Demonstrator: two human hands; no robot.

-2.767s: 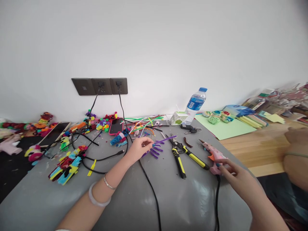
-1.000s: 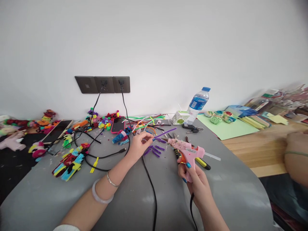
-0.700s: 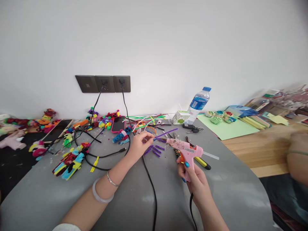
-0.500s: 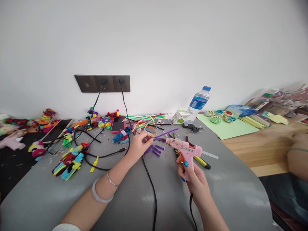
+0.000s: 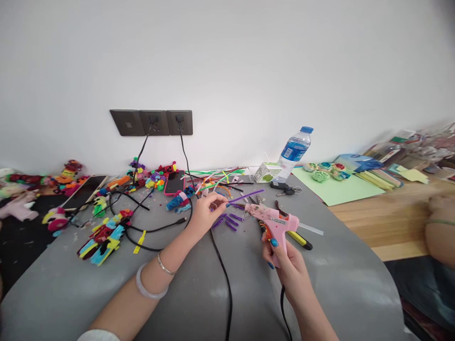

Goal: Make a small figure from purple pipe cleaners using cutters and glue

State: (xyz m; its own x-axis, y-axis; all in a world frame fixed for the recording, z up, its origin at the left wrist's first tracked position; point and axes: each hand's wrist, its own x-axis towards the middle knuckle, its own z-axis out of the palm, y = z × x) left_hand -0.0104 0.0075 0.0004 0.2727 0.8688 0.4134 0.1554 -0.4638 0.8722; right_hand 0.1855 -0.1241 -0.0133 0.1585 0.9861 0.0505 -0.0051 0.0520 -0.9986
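Between its fingertips my left hand [image 5: 209, 211] pinches a purple pipe cleaner [image 5: 247, 196] that points up and to the right. My right hand [image 5: 287, 263] is wrapped round the handle of a pink hot glue gun [image 5: 279, 222], its nozzle aimed left, just below the pipe cleaner. A clear glue stick [image 5: 312, 229] juts from the gun's back end. Several short purple pipe cleaner pieces [image 5: 231, 223] lie on the grey table [image 5: 256, 303] beneath my left hand. A yellow and black cutter [image 5: 300, 240] lies partly hidden behind the gun.
Pipe cleaner figures [image 5: 103, 239] and black cables [image 5: 222, 270] spread over the left side. A pink phone [image 5: 174, 182], a juice box [image 5: 266, 172], a leaning water bottle [image 5: 293, 154] and keys [image 5: 289, 191] stand or lie along the wall. Another person's arm [image 5: 441, 232] rests at the right.
Almost nothing differs. Both hands keep their grip on the pipe cleaner and the glue gun, and the view has shifted very slightly.
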